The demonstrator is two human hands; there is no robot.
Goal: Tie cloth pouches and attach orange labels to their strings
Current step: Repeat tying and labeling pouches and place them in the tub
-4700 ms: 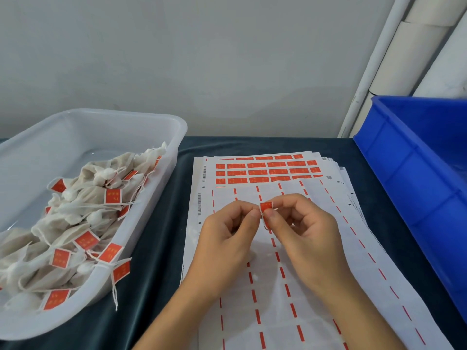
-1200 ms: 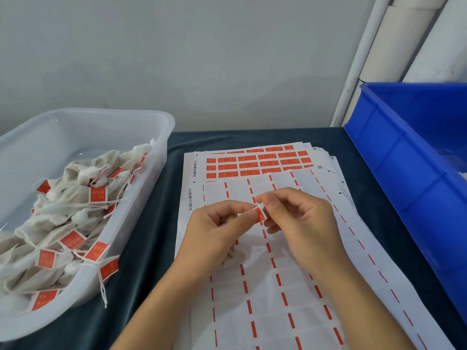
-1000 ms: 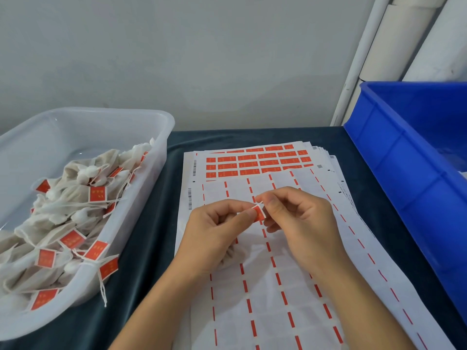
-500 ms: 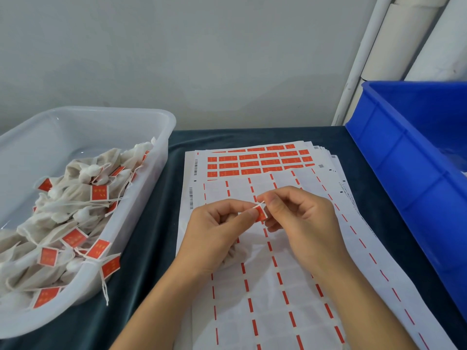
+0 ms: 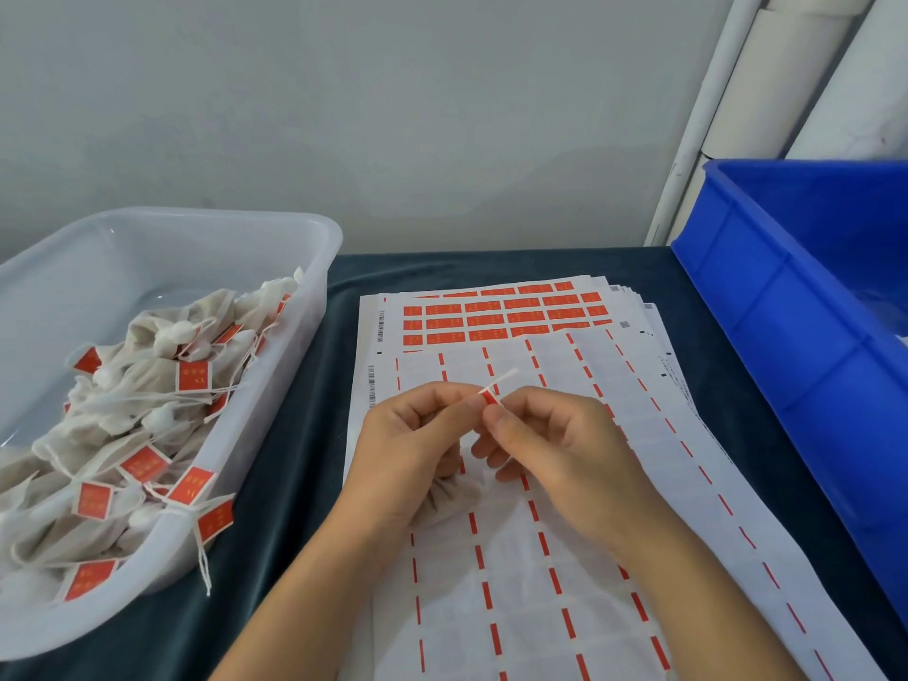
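clear bin (image 5: 314,267) holds tagged pouches (image 5: 147,400); l hand (image 5: 412,444) & r hand (image 5: 555,444) grip orange label (image 5: 489,397) on string (image 5: 503,377).

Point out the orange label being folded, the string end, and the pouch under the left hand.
orange label (image 5: 489,397), head view, its visible orange face between the fingertips.
string end (image 5: 506,376), head view, the free white tail.
pouch (image 5: 449,498), head view, gathered cloth below the palm.

We face a plain grey-white wall (image 5: 393,115), evenly lit and bare. Below it we see the worktop (image 5: 295,435) covered in dark teal cloth running up to the wall. At the right corner we see white pipes (image 5: 707,115) and pale rolls (image 5: 786,76) leaning upright.
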